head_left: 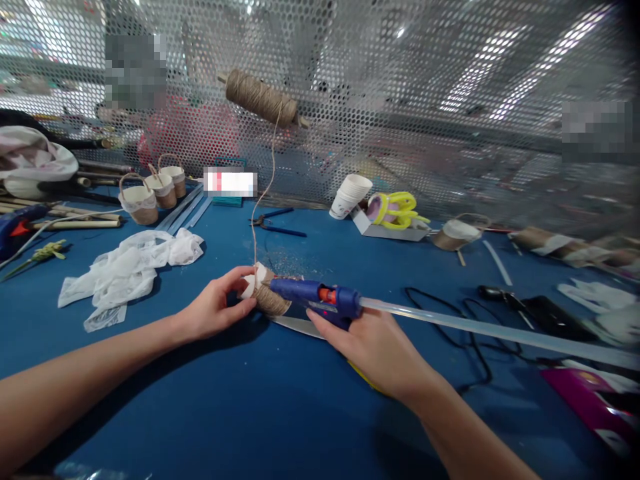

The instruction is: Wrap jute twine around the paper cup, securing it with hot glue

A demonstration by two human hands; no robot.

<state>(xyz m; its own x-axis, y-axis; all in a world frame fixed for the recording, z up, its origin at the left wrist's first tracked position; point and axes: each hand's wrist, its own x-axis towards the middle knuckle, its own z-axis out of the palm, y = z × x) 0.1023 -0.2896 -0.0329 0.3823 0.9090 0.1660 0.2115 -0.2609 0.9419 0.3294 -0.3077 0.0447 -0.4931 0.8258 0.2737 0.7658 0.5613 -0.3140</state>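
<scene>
My left hand (227, 303) grips a small paper cup (273, 300) partly wound with brown twine, its white rim toward my fingers. From the cup a strand of twine (273, 160) runs up to a spool (260, 99) hung on the perforated screen. My right hand (373, 347) is wrapped round a blue hot glue gun (315, 293), whose tip points at the wound cup; I cannot tell whether it touches. A long clear glue stick (450, 320) sticks out of the gun's back. Under the gun lies a blade (300, 327), partly hidden by my right hand.
Twine-wrapped cups with handles (140, 203) stand at the back left, near crumpled white lace (135, 270). Pliers (277, 223) lie behind the cup. Stacked paper cups (350, 195), a box (393, 230) with yellow-handled scissors (397, 208), and a black cord (470, 340) are to the right.
</scene>
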